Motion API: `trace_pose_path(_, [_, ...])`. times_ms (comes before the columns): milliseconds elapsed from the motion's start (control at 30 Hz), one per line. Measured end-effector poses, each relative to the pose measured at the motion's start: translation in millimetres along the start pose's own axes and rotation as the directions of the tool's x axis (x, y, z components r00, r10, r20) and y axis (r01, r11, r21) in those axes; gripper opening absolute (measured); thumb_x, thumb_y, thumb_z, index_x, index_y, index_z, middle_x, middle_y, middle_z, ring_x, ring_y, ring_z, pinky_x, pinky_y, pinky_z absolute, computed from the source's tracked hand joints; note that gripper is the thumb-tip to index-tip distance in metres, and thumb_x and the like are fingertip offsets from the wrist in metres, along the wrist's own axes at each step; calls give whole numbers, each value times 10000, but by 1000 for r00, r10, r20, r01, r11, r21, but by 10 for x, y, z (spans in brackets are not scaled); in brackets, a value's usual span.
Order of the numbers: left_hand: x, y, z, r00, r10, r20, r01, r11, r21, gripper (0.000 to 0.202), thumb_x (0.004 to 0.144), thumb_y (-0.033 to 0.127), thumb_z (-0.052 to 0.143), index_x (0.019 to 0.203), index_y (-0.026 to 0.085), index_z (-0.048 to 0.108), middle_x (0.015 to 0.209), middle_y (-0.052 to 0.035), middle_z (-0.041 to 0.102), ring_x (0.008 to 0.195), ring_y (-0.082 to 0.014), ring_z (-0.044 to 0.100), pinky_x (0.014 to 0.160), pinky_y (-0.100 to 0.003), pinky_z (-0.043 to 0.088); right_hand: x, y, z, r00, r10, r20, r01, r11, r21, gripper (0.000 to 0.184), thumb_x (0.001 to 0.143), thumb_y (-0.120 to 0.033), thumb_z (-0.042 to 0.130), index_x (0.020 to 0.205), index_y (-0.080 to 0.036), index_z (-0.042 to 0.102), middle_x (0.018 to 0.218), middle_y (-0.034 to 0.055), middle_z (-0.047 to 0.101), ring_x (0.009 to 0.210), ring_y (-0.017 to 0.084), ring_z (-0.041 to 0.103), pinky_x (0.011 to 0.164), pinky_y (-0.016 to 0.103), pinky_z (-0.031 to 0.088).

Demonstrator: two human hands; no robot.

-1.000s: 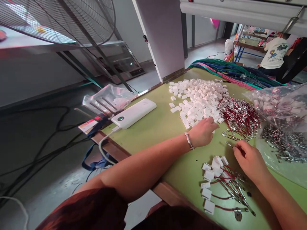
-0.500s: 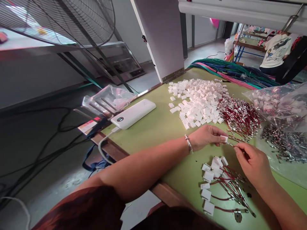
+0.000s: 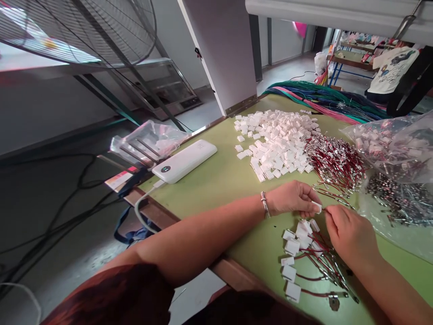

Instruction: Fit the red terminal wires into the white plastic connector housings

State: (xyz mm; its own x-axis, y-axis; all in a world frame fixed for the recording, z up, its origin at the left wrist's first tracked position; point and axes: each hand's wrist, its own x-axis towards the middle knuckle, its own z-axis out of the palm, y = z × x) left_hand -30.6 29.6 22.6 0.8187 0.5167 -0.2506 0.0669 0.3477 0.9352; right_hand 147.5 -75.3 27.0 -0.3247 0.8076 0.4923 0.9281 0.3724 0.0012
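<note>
Between the thumb and fingers of my left hand (image 3: 297, 198) is a white plastic connector housing (image 3: 317, 207). My right hand (image 3: 352, 232) is closed in a pinch on a short wire, right up against the housing; most of the wire is hidden by the fingers. Below my hands lie several white housings (image 3: 292, 291) with dark red wires (image 3: 313, 294) attached, their metal terminals pointing right. A heap of loose white housings (image 3: 280, 140) spreads beyond my left hand. Just past my right hand is a pile of red wires with metal terminals (image 3: 338, 162).
A white power bank (image 3: 185, 161) with a cable lies on the green table (image 3: 203, 194) at left. Plastic bags of parts (image 3: 395, 144) occupy the right side. Bundled green, blue and pink cables (image 3: 314, 99) stretch across the back. A fan (image 3: 111, 31) stands left; a person (image 3: 392, 72) is in the background.
My right hand has moved left toward the housing, closing the gap where the wire end showed before. My left hand has shifted slightly down. The whole view has shifted a little.
</note>
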Motion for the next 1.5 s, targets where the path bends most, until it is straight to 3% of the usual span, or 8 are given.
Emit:
trace_pose_path(267, [36,-76,19,998,1,61,-12,984,177,255,681,327,776,802,137,656,593,22,636,492,-72,549,521,-236,453,-39,-14,79,986,92,136,-120,969,214,232,896,-171,397,710,-201,533,593,0,579,524,135,520,520,248,342])
trace_pose_path(467, [-92,212,-95,984,130,125,-179,771,612,186,751,327,714,826,157,703,782,-19,687,687,-107,599,635,-218,456,64,75,-183,820,81,567,-361,842,402,247,870,-259,477,686,-216,637,669,1,653,622,140,583,591,247,431])
trace_pose_path(533, [-156,352,-217,959,267,-99,-102,649,754,228,861,328,571,811,145,697,794,-38,684,708,-116,592,659,-229,445,76,195,-219,812,129,570,-413,816,404,239,872,-296,481,776,-227,689,773,13,698,717,155,628,666,262,466])
trace_pose_path(633, [-234,477,-386,885,311,-347,202,415,887,265,879,321,519,783,141,687,740,-46,664,700,-148,578,666,-256,417,99,445,-152,833,324,448,-449,870,206,218,842,-325,511,833,-222,703,829,25,708,674,167,630,640,282,464])
trace_pose_path(733, [-252,455,-425,897,232,-377,306,292,906,269,841,383,571,811,144,689,768,-70,664,732,-188,591,662,-268,409,161,636,-3,877,329,350,-350,937,-4,202,847,-289,510,876,-210,693,898,40,683,605,149,593,565,281,414])
trace_pose_path(900, [-186,287,-307,945,160,-284,241,243,940,202,768,311,666,870,138,686,839,-103,671,831,-250,611,685,-295,429,277,659,171,913,234,333,-200,971,-134,167,865,-246,516,808,-193,663,839,28,631,591,137,560,517,270,342])
trace_pose_path(1267, [-73,199,-240,965,235,-120,51,282,958,186,790,208,674,966,158,639,950,-64,645,846,-195,577,689,-270,415,280,513,212,958,176,226,-176,984,-20,159,903,-244,465,847,-191,605,866,38,630,661,165,590,552,283,377])
trace_pose_path(1500, [-72,220,-318,916,307,-258,7,631,776,334,790,189,621,1119,172,674,851,-26,668,698,-122,538,660,-237,410,339,289,248,954,114,276,-129,991,35,139,900,-245,500,898,-218,637,900,27,641,664,154,599,551,273,375])
